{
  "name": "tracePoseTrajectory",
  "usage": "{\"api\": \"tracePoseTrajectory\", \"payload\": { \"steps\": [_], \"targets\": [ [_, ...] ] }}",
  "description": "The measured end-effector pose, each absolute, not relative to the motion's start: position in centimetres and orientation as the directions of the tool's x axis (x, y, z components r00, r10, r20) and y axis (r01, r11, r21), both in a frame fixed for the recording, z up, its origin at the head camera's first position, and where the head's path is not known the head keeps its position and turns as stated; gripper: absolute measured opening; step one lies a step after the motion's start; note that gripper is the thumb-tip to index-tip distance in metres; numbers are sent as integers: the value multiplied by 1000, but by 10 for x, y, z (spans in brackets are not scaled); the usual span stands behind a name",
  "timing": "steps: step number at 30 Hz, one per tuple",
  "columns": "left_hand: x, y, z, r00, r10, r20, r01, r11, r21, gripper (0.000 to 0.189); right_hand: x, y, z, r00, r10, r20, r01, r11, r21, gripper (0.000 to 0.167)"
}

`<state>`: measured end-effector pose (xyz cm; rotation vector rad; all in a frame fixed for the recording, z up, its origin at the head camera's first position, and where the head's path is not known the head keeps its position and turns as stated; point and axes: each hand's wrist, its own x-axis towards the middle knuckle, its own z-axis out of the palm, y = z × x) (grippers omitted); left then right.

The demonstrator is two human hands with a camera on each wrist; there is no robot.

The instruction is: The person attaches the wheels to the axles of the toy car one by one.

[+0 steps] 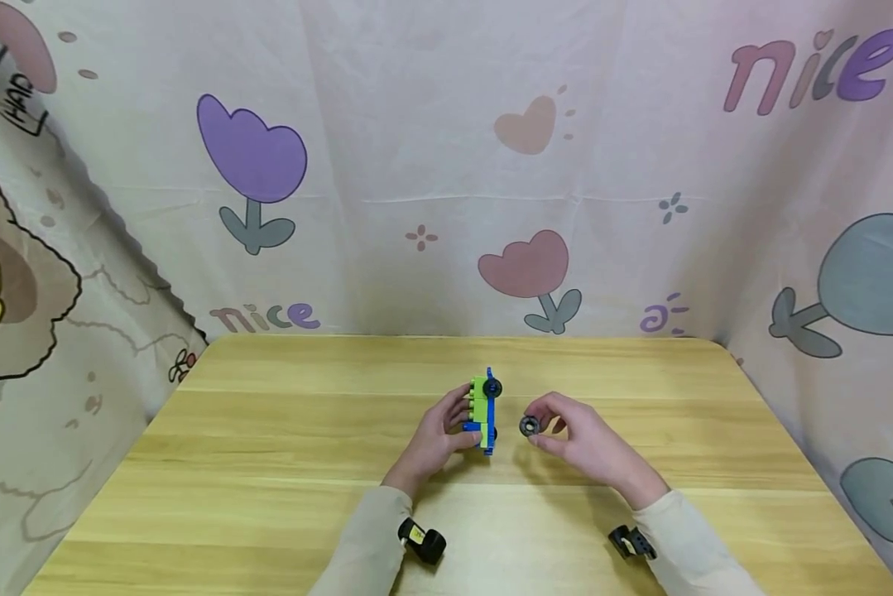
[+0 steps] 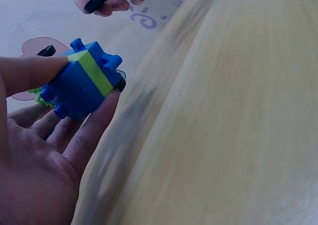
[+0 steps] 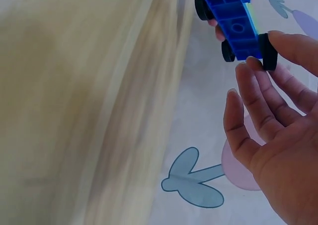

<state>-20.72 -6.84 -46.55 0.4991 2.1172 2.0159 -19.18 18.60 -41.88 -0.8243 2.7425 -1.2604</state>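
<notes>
My left hand (image 1: 434,439) grips a toy car (image 1: 483,406) of blue and lime-green bricks above the table, thumb on one side and fingers on the other. Its underside, a blue chassis (image 3: 233,24), faces my right hand. Black wheels sit along the chassis, one of them a mounted wheel (image 3: 227,51) near its end. Just right of the car, my right hand (image 1: 583,434) pinches a loose black wheel (image 1: 530,425) between thumb and fingertips. A gap separates this wheel from the car in the head view; in the right wrist view it overlaps the chassis corner.
Beneath both hands lies a light wood-grain table (image 1: 282,414). A pale cloth (image 1: 386,124) printed with flowers and hearts hangs behind it and along the sides. Each wrist wears a black camera, such as the left wrist camera (image 1: 424,542).
</notes>
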Motion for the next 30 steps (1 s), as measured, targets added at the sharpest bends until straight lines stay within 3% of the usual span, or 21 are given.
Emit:
{"api": "tracePoseTrajectory", "payload": {
  "steps": [22,30],
  "targets": [
    [-207,-67,-464,-932,358,50,67,36,997,74,-187,173,-419,-818,-536,209,-503,491,-711,26],
    [-206,-66,-465,-933,358,48,67,41,997,74,-185,164,-420,-827,-528,192,-487,504,-713,28]
  ]
}}
